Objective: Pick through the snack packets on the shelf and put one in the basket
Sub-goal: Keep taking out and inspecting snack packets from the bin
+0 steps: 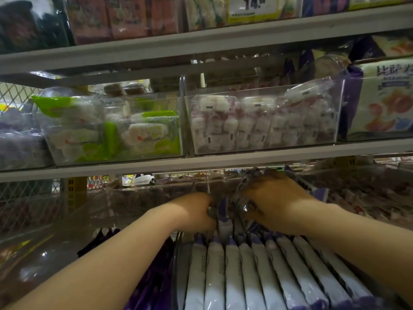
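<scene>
Lower shelf [368, 198], both forearms reaching in. Headroom is tight: the grey shelf lip [201, 163] of the tier above runs just over the knuckles. A clear bin [177, 253] holds the stock; its left wall stands just right of the left forearm. A thin clear divider [209, 182] rises between the two hands at the back. There is open room to the left, behind the clear front panel, but it is dim.

Count: at least eight snack packets [232, 276] stand on edge in one tight front row, and more are bunched behind. Each is long and narrow with a white body, purple ends and a glossy wrapper. Its print is too blurred to read. Dark purple packets [156, 280] sit left of the bin wall; I cannot count them.

Right hand [277, 204]: grip clenched round a crinkled bundle of the same packets, lifted at the back of the row. The fingers are hidden behind the wrappers.
Left hand [196, 211]: fingers curled against the packet tops. It is blurred, so I cannot tell whether the grip has one.

Tier above: two clear tubs side by side, green-and-white packs [134, 135] on the left and pink-and-white packs [263, 124] on the right. One price tag [253, 6] hangs on the top tier.
</scene>
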A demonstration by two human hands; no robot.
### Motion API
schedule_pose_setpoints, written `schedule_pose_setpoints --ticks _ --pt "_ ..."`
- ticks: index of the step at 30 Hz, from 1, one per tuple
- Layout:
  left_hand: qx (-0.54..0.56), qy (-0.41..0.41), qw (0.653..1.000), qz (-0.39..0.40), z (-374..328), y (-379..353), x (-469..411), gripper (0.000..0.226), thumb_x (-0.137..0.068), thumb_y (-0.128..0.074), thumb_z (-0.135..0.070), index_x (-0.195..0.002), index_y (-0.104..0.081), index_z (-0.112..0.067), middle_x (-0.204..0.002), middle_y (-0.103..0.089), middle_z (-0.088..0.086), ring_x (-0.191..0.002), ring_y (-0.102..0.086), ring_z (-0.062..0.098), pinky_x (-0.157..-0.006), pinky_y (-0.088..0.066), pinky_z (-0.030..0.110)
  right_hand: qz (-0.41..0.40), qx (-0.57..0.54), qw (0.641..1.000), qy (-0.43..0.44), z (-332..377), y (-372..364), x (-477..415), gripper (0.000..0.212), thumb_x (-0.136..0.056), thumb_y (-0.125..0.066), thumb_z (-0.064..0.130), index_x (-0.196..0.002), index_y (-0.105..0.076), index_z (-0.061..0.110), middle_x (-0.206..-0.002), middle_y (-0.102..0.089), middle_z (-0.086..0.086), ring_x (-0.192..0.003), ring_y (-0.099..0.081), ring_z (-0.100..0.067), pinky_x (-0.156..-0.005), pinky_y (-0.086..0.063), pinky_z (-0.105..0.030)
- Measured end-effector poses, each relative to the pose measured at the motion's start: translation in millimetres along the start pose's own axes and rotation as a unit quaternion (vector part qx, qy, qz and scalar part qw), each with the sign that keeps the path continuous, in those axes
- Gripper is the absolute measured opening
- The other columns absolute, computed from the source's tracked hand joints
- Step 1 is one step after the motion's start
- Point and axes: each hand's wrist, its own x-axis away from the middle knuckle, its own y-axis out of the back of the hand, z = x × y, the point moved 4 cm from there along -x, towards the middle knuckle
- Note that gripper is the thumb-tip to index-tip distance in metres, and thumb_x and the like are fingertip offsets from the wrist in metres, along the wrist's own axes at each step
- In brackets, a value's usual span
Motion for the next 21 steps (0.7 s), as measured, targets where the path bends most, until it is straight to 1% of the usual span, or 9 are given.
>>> schedule_pose_setpoints --ticks 1,3,5,6,9,11,14,18,21 --pt "0.037 -0.014 0.999 -0.028 0 0 2 0.039 -0.086 -0.064 -0.03 -0.124 -0.059 -0.031 -0.119 -0.065 -0.005 -0.103 -0.062 0.017 -0.089 -0.052 0.032 0.015 0.006 1.0 -0.014 -10 -1 3 0.053 -0.089 -0.051 0.051 -0.139 -0.042 0.035 -0.149 -0.041 0.005 -0.137 -0.035 -0.024 -0.113 -0.025 -0.044" --pt "0.037 -0.034 0.998 -0.036 -2 -4 4 0.047 -0.087 -0.065 -0.039 -0.133 -0.052 -0.04 -0.116 -0.063 -0.01 -0.099 -0.06 0.015 -0.083 -0.047 0.024 0.046 -0.009 0.998 -0.029 -21 -5 8 0.061 -0.086 -0.05 0.06 -0.142 -0.039 0.039 -0.153 -0.034 0.009 -0.141 -0.03 -0.022 -0.115 -0.02 -0.046" --pt "-0.049 -0.032 0.998 -0.016 -6 -6 3 0.053 -0.089 -0.063 -0.043 -0.139 -0.049 -0.037 -0.1 -0.061 -0.013 -0.087 -0.055 0.011 -0.075 -0.041 0.022 0.06 -0.018 0.998 -0.025 -23 -7 10 0.067 -0.081 -0.051 0.065 -0.142 -0.039 0.041 -0.154 -0.031 0.01 -0.142 -0.027 -0.022 -0.117 -0.014 -0.048" --pt "-0.087 -0.03 0.996 -0.008 -9 -6 2 0.053 -0.09 -0.061 -0.043 -0.141 -0.048 -0.035 -0.1 -0.061 -0.011 -0.087 -0.053 0.011 -0.074 -0.039 0.022 0.066 -0.014 0.998 -0.019 -22 -8 10 0.07 -0.078 -0.052 0.067 -0.141 -0.039 0.041 -0.155 -0.03 0.009 -0.143 -0.024 -0.023 -0.117 -0.009 -0.05" --pt "-0.135 -0.013 0.991 0.009 -13 -6 -1 0.051 -0.093 -0.056 -0.038 -0.143 -0.045 -0.032 -0.13 -0.059 0.001 -0.107 -0.058 0.021 -0.077 -0.04 0.026 0.063 0.014 0.998 -0.005 -16 -9 10 0.063 -0.082 -0.056 0.06 -0.14 -0.041 0.042 -0.156 -0.029 0.007 -0.146 -0.016 -0.023 -0.116 0.002 -0.053" --pt "-0.167 0.006 0.986 0.011 -13 -9 -2 0.051 -0.095 -0.053 -0.035 -0.145 -0.042 -0.032 -0.139 -0.054 0.005 -0.119 -0.055 0.026 -0.083 -0.044 0.029 0.047 0.026 0.998 -0.012 -15 -8 9 0.052 -0.089 -0.055 0.052 -0.139 -0.044 0.04 -0.154 -0.034 0.007 -0.145 -0.019 -0.021 -0.117 0.002 -0.051" --pt "-0.19 0.026 0.981 0.006 -11 -11 -2 0.052 -0.095 -0.05 -0.035 -0.146 -0.039 -0.034 -0.147 -0.047 0.006 -0.127 -0.051 0.029 -0.094 -0.044 0.034 0.038 0.025 0.999 -0.024 -12 -2 9 0.047 -0.093 -0.05 0.049 -0.138 -0.046 0.04 -0.154 -0.035 0.009 -0.145 -0.019 -0.021 -0.118 0.002 -0.048" --pt "-0.111 0.035 0.993 -0.018 -11 -6 5 0.05 -0.093 -0.055 -0.032 -0.142 -0.046 -0.032 -0.14 -0.055 0.002 -0.122 -0.055 0.024 -0.094 -0.046 0.032 -0.002 -0.012 0.999 -0.045 -9 14 26 0.046 -0.089 -0.051 0.056 -0.134 -0.048 0.046 -0.148 -0.042 0.014 -0.141 -0.028 -0.017 -0.119 -0.002 -0.045" --pt "0.037 0.039 0.99 -0.127 -17 1 22 0.036 -0.095 -0.057 -0.027 -0.131 -0.059 -0.028 -0.129 -0.064 0.001 -0.113 -0.06 0.018 -0.096 -0.049 0.031 -0.048 -0.058 0.996 -0.057 -2 28 55 0.048 -0.086 -0.053 0.06 -0.132 -0.051 0.047 -0.14 -0.051 0.018 -0.136 -0.037 -0.013 -0.117 -0.007 -0.041"
